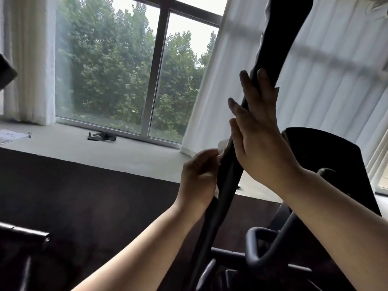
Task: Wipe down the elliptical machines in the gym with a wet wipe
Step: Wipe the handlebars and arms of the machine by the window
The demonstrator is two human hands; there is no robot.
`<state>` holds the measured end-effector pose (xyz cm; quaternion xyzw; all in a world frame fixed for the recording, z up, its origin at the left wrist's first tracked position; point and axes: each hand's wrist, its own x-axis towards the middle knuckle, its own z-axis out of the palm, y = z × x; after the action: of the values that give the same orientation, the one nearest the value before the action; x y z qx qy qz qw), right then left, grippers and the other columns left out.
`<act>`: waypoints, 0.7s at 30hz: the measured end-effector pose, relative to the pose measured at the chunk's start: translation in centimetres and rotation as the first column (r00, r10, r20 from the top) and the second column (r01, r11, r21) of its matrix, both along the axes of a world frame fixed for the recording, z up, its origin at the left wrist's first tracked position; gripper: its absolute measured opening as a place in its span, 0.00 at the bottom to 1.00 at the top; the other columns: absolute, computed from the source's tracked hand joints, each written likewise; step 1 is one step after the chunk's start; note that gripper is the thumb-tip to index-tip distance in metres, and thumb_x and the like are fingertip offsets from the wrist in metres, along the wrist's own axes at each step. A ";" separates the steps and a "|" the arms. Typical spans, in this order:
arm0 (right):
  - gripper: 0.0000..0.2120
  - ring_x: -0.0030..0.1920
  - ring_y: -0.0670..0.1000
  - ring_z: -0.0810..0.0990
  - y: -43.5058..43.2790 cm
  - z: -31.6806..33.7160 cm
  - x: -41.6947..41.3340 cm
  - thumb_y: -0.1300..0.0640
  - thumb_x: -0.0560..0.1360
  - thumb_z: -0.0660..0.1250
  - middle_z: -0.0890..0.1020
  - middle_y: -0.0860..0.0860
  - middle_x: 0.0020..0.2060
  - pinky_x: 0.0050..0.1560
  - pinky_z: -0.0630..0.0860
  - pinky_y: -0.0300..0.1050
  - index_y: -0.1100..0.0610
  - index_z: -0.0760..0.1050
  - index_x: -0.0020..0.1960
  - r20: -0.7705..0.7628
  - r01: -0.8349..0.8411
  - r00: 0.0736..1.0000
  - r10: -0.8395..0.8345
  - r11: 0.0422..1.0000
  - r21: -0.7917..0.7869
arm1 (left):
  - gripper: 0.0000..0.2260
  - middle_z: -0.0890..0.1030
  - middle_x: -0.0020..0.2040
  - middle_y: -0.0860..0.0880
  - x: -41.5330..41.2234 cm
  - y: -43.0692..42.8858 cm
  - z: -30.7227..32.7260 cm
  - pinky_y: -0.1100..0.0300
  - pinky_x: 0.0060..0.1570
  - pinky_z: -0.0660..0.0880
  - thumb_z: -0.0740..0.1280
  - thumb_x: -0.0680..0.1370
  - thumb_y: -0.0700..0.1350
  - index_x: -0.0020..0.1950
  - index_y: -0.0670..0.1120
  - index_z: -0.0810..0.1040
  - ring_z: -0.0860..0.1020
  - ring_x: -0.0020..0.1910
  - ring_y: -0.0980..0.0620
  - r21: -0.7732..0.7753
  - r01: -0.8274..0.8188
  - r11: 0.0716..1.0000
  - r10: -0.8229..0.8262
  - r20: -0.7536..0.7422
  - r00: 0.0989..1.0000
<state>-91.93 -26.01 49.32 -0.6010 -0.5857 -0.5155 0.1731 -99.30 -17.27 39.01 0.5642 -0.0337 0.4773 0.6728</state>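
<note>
The black moving handlebar (279,38) of an elliptical machine rises at a slant through the right half of the head view. My right hand (258,139) wraps around it at mid-height, fingers curled over the bar's left side. A white corner of the wet wipe (277,89) sticks out from under this hand. Just below, my left hand (198,179) grips the same bar, fingers curled round it. A small pale scrap shows at its fingertips; I cannot tell whether it is part of the wipe.
The machine's dark console (327,156) and fixed grips (258,244) lie lower right. Another machine's black part (19,240) sits lower left. Beyond the dark mat (84,196) are a pale floor, a dark object (101,137) by the window, and white curtains (325,80).
</note>
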 end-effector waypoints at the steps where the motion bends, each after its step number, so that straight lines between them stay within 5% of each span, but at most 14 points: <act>1: 0.14 0.79 0.69 0.52 0.0 0.0 0.0 0.65 0.83 0.60 0.60 0.67 0.77 0.79 0.45 0.66 0.71 0.75 0.65 -0.001 -0.001 1.000 0.001 1.000 0.005 | 0.10 0.77 0.32 0.53 -0.1 0.0 0.6 0.62 0.36 0.70 0.67 0.83 0.39 0.42 0.39 0.82 0.72 0.34 0.56 0.013 -0.024 1.000 0.024 0.015 1.000; 5: 0.17 0.79 0.70 0.52 0.1 -0.2 -0.3 0.62 0.84 0.56 0.61 0.67 0.77 0.79 0.45 0.65 0.70 0.76 0.64 -0.025 -0.017 1.000 0.017 1.000 0.002 | 0.09 0.84 0.40 0.56 -0.6 -0.4 2.0 0.67 0.42 0.74 0.68 0.83 0.42 0.47 0.51 0.85 0.79 0.39 0.61 0.039 -0.103 0.994 0.100 0.072 0.992; 13: 0.15 0.78 0.68 0.54 -0.3 -2.4 -0.1 0.65 0.83 0.58 0.65 0.65 0.76 0.80 0.44 0.63 0.72 0.75 0.63 0.019 -0.012 1.000 0.013 1.000 -0.021 | 0.11 0.83 0.40 0.54 -0.7 -1.7 -5.2 0.55 0.45 0.74 0.66 0.82 0.34 0.51 0.47 0.86 0.78 0.39 0.57 -0.087 -0.125 0.988 0.123 -0.021 0.992; 17: 0.14 0.78 0.68 0.54 -0.4 -2.7 -0.3 0.67 0.82 0.60 0.66 0.66 0.75 0.80 0.42 0.60 0.72 0.75 0.63 0.016 -0.004 1.000 0.004 1.000 -0.028 | 0.12 0.78 0.35 0.50 -1.2 -2.2 -2.3 0.58 0.38 0.71 0.65 0.85 0.44 0.43 0.46 0.83 0.72 0.35 0.53 -0.021 -0.095 0.995 0.097 0.094 0.991; 21: 0.14 0.79 0.68 0.54 -0.7 -3.6 -0.5 0.66 0.82 0.60 0.66 0.65 0.75 0.80 0.44 0.63 0.72 0.75 0.63 0.017 0.007 1.000 -0.006 0.998 -0.055 | 0.10 0.87 0.46 0.51 -0.7 -2.2 -4.3 0.59 0.50 0.78 0.65 0.83 0.36 0.54 0.43 0.85 0.81 0.46 0.56 -0.057 -0.135 0.989 0.139 0.068 0.988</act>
<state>-92.42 -26.74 45.72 -0.6030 -0.5991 -0.5050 0.1500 -100.01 -19.48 34.75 0.5298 -0.0067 0.5431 0.6514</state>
